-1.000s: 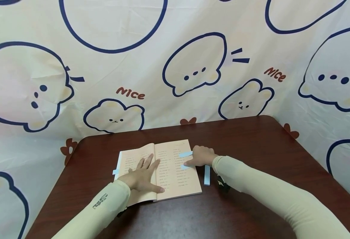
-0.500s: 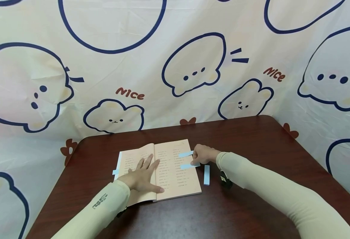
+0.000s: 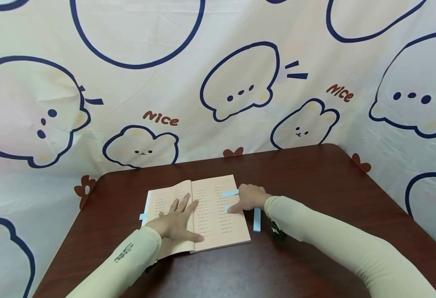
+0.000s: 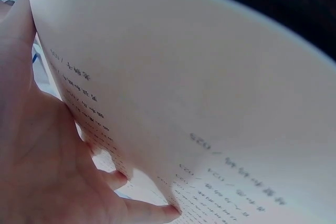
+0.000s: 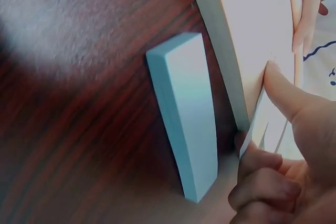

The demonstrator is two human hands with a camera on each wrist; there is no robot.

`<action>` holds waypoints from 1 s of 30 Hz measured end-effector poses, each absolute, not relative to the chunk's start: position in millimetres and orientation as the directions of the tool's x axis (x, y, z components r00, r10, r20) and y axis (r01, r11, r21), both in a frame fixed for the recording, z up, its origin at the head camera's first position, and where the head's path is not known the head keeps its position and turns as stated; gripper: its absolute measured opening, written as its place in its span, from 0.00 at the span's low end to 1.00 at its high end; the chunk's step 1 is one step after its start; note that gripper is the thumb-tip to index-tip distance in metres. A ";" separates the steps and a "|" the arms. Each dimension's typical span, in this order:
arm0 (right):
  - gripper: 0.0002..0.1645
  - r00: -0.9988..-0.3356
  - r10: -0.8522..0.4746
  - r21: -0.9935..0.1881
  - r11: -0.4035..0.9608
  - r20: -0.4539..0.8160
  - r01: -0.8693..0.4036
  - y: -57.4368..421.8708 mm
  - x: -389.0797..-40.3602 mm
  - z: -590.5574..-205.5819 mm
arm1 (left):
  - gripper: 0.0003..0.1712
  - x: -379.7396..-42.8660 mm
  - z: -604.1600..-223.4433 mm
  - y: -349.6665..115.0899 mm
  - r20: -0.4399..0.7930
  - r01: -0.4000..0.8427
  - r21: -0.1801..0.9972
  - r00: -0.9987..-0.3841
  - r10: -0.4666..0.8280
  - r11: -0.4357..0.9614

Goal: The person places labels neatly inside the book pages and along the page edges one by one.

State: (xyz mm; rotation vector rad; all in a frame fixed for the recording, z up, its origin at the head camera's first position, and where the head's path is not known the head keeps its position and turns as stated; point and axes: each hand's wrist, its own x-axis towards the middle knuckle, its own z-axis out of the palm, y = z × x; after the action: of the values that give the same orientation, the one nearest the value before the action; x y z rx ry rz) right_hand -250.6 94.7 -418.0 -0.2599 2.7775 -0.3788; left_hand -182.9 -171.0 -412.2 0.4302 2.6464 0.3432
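An open book (image 3: 210,231) lies on the table, its pages printed with lines of text. My left hand (image 3: 174,223) rests spread over the left page and the gutter, thumb reaching onto the right page; its fingers (image 4: 152,211) touch the paper. At the right page's outer edge is my right hand (image 3: 250,198). Its thumb (image 5: 281,90) presses on a light blue sticky note (image 3: 226,208) while the other fingers curl at the book's edge, pinching the strip. Just above, another blue sticky note (image 3: 230,193) lies on the page, partly behind the hand.
A narrow pad of blue sticky notes (image 5: 191,119) lies on the dark wood table (image 3: 299,174), close to the book's right edge. A blue tab (image 3: 142,216) sticks out from the book's left side. A cartoon-printed cloth (image 3: 188,91) hangs behind the table.
My right hand drew slightly right off the lower sticky note, showing more of it, then came back left with its thumb over it. My left hand stays in place.
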 end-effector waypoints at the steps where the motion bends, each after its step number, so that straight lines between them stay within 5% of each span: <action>1: 0.31 -0.929 -0.227 -0.296 0.945 -0.293 -0.138 95.6 -251.3 -418.4 | 0.71 -182.6 -412.2 -171.4 -0.379 0.242 0.305 -0.857 0.350 0.921; 10: 0.33 -0.900 -0.331 -0.410 0.890 -0.285 -0.197 105.9 -253.0 -415.5 | 0.71 -183.1 -413.2 -172.7 -0.381 0.241 0.305 -0.856 0.350 0.922; 30: 0.18 -0.837 -0.465 -0.517 0.811 -0.289 -0.273 119.6 -258.2 -413.5 | 0.71 -183.2 -414.5 -172.6 -0.379 0.240 0.302 -0.858 0.347 0.923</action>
State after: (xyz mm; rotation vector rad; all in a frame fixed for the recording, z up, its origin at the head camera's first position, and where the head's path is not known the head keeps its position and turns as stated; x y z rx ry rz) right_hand -258.2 119.6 -413.5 -0.5534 2.5903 -0.6529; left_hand -183.2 -172.6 -414.5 0.4248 2.6471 0.3407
